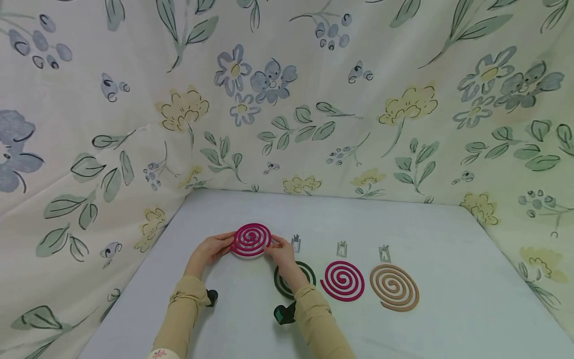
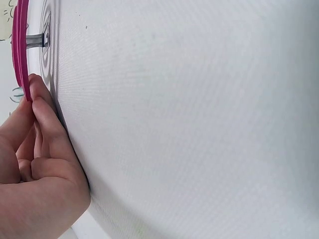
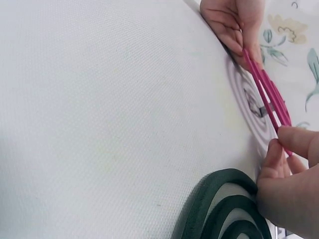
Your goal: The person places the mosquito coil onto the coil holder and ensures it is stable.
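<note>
A magenta mosquito coil (image 1: 252, 237) is held level, a little above the white table, between both hands. My left hand (image 1: 212, 249) pinches its left rim between thumb and fingers, as the left wrist view also shows. On the opposite rim, my right hand (image 1: 283, 255) pinches the coil. Beneath the coil's middle, a small metal stand (image 2: 35, 41) rises from the table and appears to meet its underside. A dark green coil (image 3: 229, 177) lies flat under the right forearm, partly hidden by it in the head view.
To the right lie another magenta coil (image 1: 343, 279) and a tan coil (image 1: 392, 285). Behind the row of coils lie three flat metal stands, left (image 1: 296, 243), middle (image 1: 342, 249) and right (image 1: 384, 253). Floral fabric (image 1: 305, 149) surrounds the white table (image 1: 448, 249).
</note>
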Demonstrator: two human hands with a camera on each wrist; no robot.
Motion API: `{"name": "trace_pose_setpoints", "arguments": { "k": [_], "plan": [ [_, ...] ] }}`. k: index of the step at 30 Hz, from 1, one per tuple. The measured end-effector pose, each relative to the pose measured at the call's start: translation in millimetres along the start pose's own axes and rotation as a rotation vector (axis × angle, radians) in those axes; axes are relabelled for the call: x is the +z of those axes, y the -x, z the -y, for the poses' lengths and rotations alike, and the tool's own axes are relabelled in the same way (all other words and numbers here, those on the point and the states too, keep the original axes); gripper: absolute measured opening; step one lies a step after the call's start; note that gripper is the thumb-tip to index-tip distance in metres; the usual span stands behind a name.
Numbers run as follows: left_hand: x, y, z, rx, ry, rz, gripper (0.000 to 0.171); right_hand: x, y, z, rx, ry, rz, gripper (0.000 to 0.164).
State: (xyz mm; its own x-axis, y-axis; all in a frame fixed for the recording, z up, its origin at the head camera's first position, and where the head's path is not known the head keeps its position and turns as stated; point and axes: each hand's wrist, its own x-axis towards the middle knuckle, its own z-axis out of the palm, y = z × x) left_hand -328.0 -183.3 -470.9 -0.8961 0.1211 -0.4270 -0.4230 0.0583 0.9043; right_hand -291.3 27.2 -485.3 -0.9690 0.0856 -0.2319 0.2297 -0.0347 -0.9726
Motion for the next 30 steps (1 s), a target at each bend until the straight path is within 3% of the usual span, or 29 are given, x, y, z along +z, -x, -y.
{"name": "trace_pose_setpoints", "arguments": {
  "k": [30],
  "plan": [
    [1.4, -0.3, -1.4, 0.006, 0.017, 0.012, 0.048, -1.1, -1.9, -0.6, 0.005, -0.014, 0.013, 0.047]
  ]
}}
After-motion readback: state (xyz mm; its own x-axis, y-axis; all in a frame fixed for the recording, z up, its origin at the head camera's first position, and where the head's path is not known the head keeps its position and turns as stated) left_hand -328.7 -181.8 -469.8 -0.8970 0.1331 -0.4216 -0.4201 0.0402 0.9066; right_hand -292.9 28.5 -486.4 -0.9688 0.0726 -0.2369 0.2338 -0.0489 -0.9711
